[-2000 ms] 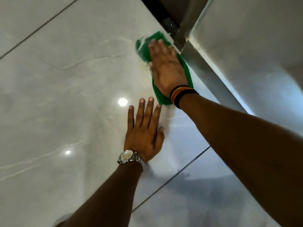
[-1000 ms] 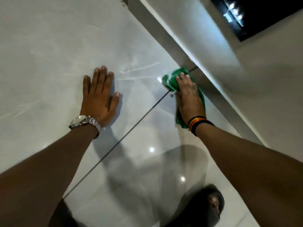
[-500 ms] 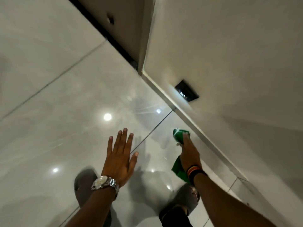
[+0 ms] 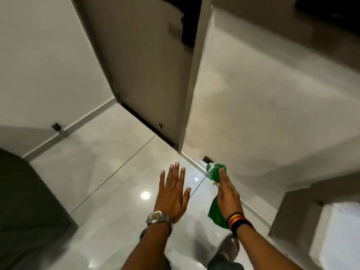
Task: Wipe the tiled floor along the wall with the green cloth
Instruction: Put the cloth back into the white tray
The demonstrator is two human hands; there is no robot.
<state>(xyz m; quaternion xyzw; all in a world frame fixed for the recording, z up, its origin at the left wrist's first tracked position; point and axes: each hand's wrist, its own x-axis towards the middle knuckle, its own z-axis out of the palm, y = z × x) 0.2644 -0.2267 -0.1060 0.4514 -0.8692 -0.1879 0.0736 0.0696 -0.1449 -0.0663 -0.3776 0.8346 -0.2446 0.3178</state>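
Note:
A green cloth lies under my right hand at the foot of the right wall, against the skirting. The palm presses flat on the cloth, and green fabric shows beyond the fingertips and below the wrist. My left hand, with a silver watch, has its fingers spread over the glossy tiled floor; I cannot tell whether it touches the tile. It holds nothing.
A door stands ahead, meeting the right wall at a corner. A dark socket sits low on that wall by the cloth. A dark block fills the lower left. My sandalled foot shows below my right arm.
The view has swung up and away from the floor, showing the door and walls. My right hand with the cloth has slid along the skirting towards the socket. My left hand has shifted too.

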